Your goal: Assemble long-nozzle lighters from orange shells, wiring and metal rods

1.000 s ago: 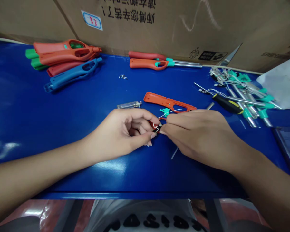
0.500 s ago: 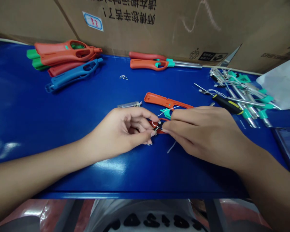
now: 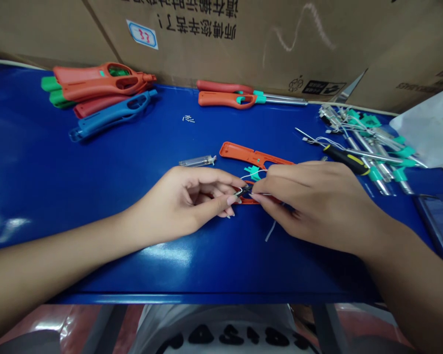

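Observation:
My left hand (image 3: 192,201) and my right hand (image 3: 310,201) meet at the middle of the blue table (image 3: 96,196). Both pinch a small red plastic part (image 3: 248,195) with a thin white wire (image 3: 251,174) looped off it. The left thumb and forefinger are closed on its left end, and the right fingers are closed on its right side, hiding most of it. A teal clip (image 3: 254,172) pokes out just behind the fingertips. An open orange lighter shell half (image 3: 251,155) lies right behind the hands.
A small clear tube (image 3: 197,161) lies left of the shell. Orange, red and blue lighter shells (image 3: 103,93) pile at the back left, two assembled lighters (image 3: 239,96) at the back centre. Metal nozzles with teal clips (image 3: 372,142) and a black-yellow screwdriver (image 3: 349,157) lie right. Cardboard boxes (image 3: 243,39) line the back.
Both hands stayed together on the red part. The right hand shifted slightly right and its fingers regripped; the white wire loop moved a little with them.

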`<move>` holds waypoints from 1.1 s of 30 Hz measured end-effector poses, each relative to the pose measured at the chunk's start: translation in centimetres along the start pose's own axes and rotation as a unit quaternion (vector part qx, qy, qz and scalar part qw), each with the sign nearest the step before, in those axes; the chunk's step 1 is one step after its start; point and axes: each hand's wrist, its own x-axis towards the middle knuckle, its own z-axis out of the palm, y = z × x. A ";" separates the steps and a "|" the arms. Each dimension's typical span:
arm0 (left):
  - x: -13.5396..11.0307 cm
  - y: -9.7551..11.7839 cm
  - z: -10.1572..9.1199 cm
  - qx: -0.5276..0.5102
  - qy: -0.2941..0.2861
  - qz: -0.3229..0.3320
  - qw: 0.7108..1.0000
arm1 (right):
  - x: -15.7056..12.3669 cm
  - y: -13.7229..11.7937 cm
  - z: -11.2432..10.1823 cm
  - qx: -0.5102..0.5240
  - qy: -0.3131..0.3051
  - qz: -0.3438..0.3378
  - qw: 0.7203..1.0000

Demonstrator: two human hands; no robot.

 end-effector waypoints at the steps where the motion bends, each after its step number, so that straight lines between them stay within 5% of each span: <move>1: 0.0 -0.1 0.0 0.002 -0.001 0.004 1.000 | 0.0 0.0 -0.1 -0.005 0.002 0.000 1.000; 13: -0.3 -0.4 -0.1 0.091 0.019 0.049 0.994 | -0.2 0.3 -0.4 -0.059 0.040 -0.062 0.996; 22: -1.2 0.1 0.1 0.273 0.059 0.183 0.943 | 0.1 -0.2 -0.7 -0.019 0.010 -0.086 0.996; 33: -1.4 -0.1 0.1 0.289 0.060 0.223 0.929 | 0.1 -0.3 -0.3 0.021 -0.002 -0.090 0.996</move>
